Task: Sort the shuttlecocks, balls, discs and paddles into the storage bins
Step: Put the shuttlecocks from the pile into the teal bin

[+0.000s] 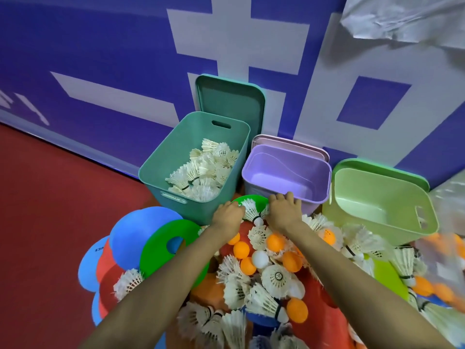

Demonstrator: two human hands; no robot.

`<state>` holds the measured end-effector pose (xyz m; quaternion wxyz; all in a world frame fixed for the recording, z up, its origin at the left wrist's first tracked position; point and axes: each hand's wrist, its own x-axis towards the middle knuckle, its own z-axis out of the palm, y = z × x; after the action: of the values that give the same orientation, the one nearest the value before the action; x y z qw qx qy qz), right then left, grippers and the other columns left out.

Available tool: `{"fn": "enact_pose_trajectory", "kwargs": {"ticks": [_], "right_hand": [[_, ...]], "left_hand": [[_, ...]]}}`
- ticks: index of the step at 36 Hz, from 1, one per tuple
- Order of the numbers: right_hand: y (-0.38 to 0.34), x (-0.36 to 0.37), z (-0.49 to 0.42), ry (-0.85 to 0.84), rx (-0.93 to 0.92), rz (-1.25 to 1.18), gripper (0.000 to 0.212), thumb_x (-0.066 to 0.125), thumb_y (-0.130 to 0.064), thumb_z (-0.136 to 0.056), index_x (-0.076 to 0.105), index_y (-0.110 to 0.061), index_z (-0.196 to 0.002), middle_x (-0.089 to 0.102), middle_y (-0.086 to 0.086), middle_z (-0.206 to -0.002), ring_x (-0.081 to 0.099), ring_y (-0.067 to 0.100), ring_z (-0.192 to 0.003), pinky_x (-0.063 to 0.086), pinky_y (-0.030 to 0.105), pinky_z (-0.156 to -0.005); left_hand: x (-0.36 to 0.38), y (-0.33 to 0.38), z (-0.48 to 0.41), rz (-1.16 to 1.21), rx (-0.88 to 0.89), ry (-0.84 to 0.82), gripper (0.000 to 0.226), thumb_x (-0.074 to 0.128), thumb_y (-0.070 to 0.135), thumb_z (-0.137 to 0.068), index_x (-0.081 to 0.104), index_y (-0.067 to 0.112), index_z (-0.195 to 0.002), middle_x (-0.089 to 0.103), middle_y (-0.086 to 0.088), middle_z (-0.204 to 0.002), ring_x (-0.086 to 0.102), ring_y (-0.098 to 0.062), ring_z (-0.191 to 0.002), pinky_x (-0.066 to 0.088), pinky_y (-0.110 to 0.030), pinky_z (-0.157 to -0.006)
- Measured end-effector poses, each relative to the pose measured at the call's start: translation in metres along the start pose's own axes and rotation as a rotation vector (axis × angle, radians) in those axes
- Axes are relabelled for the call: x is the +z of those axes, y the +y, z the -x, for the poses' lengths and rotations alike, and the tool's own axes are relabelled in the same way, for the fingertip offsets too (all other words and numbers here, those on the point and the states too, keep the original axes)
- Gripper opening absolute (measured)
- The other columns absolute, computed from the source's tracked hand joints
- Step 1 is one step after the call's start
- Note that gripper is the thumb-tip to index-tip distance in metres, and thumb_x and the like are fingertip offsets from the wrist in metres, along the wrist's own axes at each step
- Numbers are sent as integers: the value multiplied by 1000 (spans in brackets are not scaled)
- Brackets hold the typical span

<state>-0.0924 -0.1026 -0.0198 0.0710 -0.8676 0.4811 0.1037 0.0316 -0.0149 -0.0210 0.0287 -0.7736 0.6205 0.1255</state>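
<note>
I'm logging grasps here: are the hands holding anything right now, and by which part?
It cannot be told. The left hand and right hand flank a shuttlecock at its feather skirt, but their fingertips are hidden.

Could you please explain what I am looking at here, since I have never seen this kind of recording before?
There is no machine here. This is a single picture from a camera worn on a person's head, looking forward and down at their own bare arms. The left hand and right hand lie either side of one shuttlecock resting on a green disc. Whether either hand grips anything is not clear. On the red floor is a mixed pile of shuttlecocks, orange balls, a white ball and discs such as a blue disc. Beyond it stand three open bins: a teal bin part filled with shuttlecocks, a purple bin and a light green bin, both showing nothing inside.
</note>
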Motion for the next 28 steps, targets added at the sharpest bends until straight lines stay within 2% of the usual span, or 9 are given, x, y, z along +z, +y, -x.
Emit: {"fn": "enact_pose_trajectory", "kwargs": {"ticks": [6,10,13,17,20,22,24,26,28], "right_hand": [[2,10,1,103,10,-33,41,53,-24,-89,43,-11,-126,45,9,-132,31,30,-125,29,41,-99],[-2,8,2,217,-79,-103,38,52,-28,-89,48,-11,-122,49,8,-125,34,29,-120,29,37,-95],[-11,-1,-4,197,-220,-184,36,53,-28,-89,50,-9,-120,53,10,-121,39,28,-116,32,35,-93],[-24,-3,-31,-149,-289,-158,54,65,-23,-81,42,-10,-128,49,15,-128,44,34,-117,42,39,-92],[-31,4,-55,-245,-332,-62,64,70,-30,-76,39,-19,-131,51,12,-127,46,33,-114,45,42,-93],[-33,-2,-55,-281,-380,-57,57,65,-33,-81,42,-16,-131,52,14,-126,47,34,-115,42,39,-95],[-33,-9,-51,-270,-404,-40,50,62,-19,-83,47,-13,-130,52,14,-125,49,33,-115,41,34,-91],[-29,-10,-52,-232,-396,-16,32,55,-7,-84,53,-11,-116,56,13,-117,53,31,-104,41,31,-77],[-24,-17,-48,-218,-399,-19,14,53,-6,-85,49,-12,-96,53,9,-98,50,27,-88,35,29,-67]], "left_hand": [[-4,8,12,84,51,221,34,44,-3,-86,57,13,-112,56,-6,-114,50,-25,-109,33,-32,-94],[-3,6,23,202,102,505,18,49,0,-73,57,15,-79,54,1,-75,56,-22,-70,33,-26,-71],[-3,-1,35,273,63,613,10,45,9,-82,52,15,-78,50,2,-73,50,-18,-67,35,-25,-65],[-18,-6,47,453,-73,601,10,46,7,-93,54,11,-88,52,0,-86,46,-17,-74,30,-26,-61],[-24,-8,52,544,-62,577,8,46,7,-95,52,11,-92,47,4,-91,46,-16,-77,35,-30,-62],[-25,-8,54,595,-47,559,8,46,6,-95,51,11,-92,45,5,-91,49,-17,-78,40,-32,-64],[-24,-9,54,607,-49,548,9,46,6,-95,50,12,-91,44,6,-91,50,-17,-78,41,-32,-66],[-23,-10,56,618,-45,546,9,46,6,-95,49,13,-91,44,6,-92,50,-17,-78,43,-35,-66],[-22,-10,57,622,-30,561,9,46,6,-94,49,14,-91,44,6,-92,50,-16,-78,45,-36,-67]]}}
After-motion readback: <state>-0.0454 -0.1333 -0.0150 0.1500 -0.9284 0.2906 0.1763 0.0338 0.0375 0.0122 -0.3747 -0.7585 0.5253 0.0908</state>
